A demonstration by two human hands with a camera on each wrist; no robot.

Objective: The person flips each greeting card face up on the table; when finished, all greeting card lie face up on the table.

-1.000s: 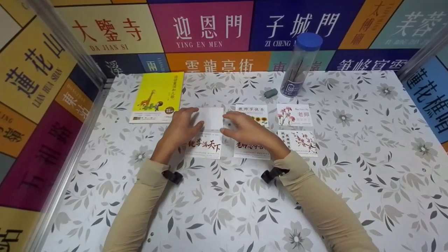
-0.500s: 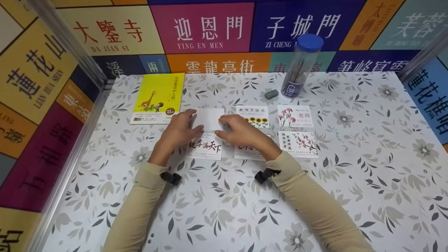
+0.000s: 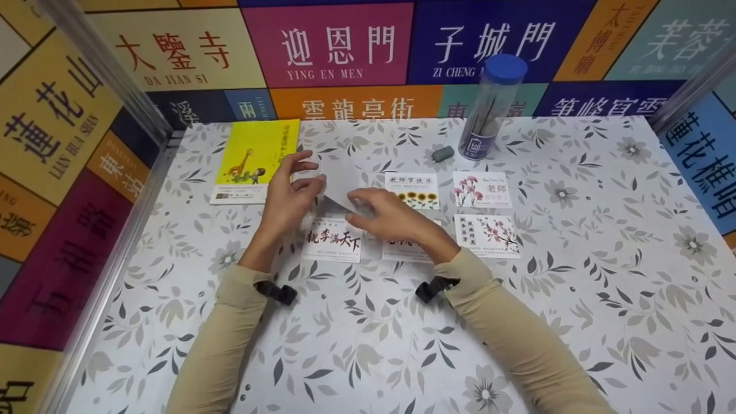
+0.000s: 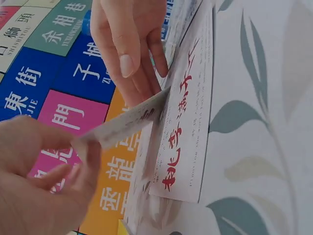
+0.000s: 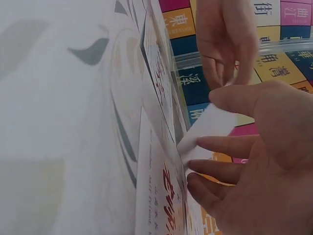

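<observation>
Above the worktop (image 3: 575, 299), lifting a blank card (image 3: 340, 183), pinched at opposite edges by left hand (image 3: 286, 198) and right hand (image 3: 386, 214); next, probably turning it over.

Floral-patterned table (image 3: 575, 299) with printed cards (image 3: 482, 190), yellow book (image 3: 256, 161), pencil tube (image 3: 490, 109), eraser (image 3: 443, 153).

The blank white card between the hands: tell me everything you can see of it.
The white card is a thin, plain rectangle, paper or light cardstock by its look, with no print on the side that shows. It is lifted and tilted off the table, near edge low above the red-lettered card. The left hand pinches its left edge; the right hand holds its lower right corner. It flexes slightly in the left wrist view.
</observation>
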